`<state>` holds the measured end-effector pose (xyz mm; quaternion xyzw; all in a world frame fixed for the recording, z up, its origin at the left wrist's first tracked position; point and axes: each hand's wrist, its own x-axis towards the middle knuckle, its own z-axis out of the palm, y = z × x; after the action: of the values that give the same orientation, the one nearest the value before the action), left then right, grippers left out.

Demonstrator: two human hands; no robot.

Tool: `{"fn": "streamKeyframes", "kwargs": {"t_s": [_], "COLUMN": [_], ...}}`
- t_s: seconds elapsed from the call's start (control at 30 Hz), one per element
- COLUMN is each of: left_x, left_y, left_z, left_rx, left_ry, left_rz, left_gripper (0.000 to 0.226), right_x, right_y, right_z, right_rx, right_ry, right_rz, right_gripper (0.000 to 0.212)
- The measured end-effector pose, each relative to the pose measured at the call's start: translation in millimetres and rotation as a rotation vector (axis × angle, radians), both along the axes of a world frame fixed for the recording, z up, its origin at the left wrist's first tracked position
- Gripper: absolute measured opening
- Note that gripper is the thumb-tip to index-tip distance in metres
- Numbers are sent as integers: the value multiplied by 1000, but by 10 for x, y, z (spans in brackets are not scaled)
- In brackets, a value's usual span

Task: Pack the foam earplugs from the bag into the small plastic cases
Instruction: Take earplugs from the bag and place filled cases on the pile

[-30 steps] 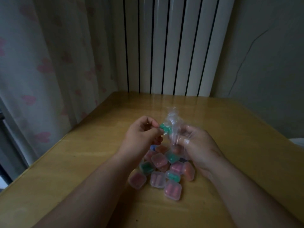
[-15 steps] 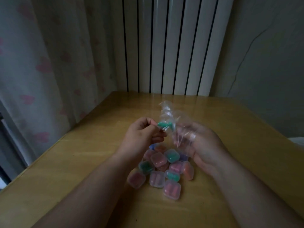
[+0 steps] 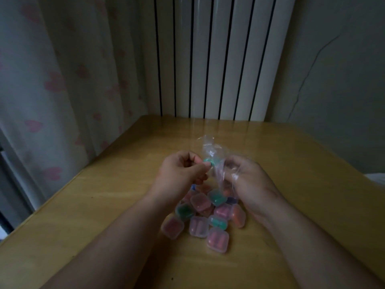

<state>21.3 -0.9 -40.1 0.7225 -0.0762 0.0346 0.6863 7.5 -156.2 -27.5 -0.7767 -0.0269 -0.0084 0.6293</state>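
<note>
I see my left hand [image 3: 181,172] curled, thumb and forefinger pinching a green foam earplug [image 3: 208,163] right against the clear plastic bag [image 3: 212,151]. My right hand [image 3: 248,180] has its fingers closed round that bag, holding it above the bench [image 3: 104,205]. The small plastic cases [image 3: 200,226] lie heaped on the bench below both hands.

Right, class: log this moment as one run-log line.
left hand: pinches green earplug | right hand: holds clear bag | filled cases: heaped on table
</note>
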Motion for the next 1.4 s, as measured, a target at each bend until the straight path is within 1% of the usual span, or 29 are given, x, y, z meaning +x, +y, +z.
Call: {"fn": "streamKeyframes", "kwargs": {"t_s": [0.1,0.17,0.27,0.37,0.43,0.53,0.63,0.7,0.77,0.83,0.97,1.1,1.23,1.4], "left_x": [8,12,-7,-26,-27,-20,-31,-34,-30,-23,-6,-5,-8,-2], "left_y": [-19,-26,-18,6,3,-12,-19,-20,-20,-18,6,6,-17,-52], "left_z": [-5,-4,12,19,16,22,35,34,33,30,6,18,22,-6], "left_rx": [58,76,106,113,100,9,15,32,31,29,51,26,-26,-63], "left_ry": [0,-8,-41,-55,-50,-19,-5,-7,-9,-15,-31,-36,-43,-35], "left_rz": [64,83,35,-23,-43,-19,8,20,24,19,23,-1,-10,7], "left_gripper": [9,11,11,6,7,14,8,3,1,1,3,4,8,14], "right_x": [-1,-1,-18,-20,1,26,20,5,-2,3,14,35,38,51], "right_y": [18,23,15,2,1,15,16,3,-15,-22,-4,-18,2,35], "right_z": [17,16,21,26,1,-30,-22,-6,0,-12,-37,-27,-25,-61], "right_rx": [66,67,45,24,22,26,4,-6,-8,-40,-157,-192,-126,18], "right_ry": [-8,-26,-49,-70,-60,-41,-62,-69,-73,-86,-145,-177,-159,-118], "right_rz": [-11,-8,26,30,-6,-65,-56,-37,-22,-21,-64,-68,-44,-14], "right_gripper": [23,24,25,16,15,22,30,29,24,21,25,22,18,33]}}
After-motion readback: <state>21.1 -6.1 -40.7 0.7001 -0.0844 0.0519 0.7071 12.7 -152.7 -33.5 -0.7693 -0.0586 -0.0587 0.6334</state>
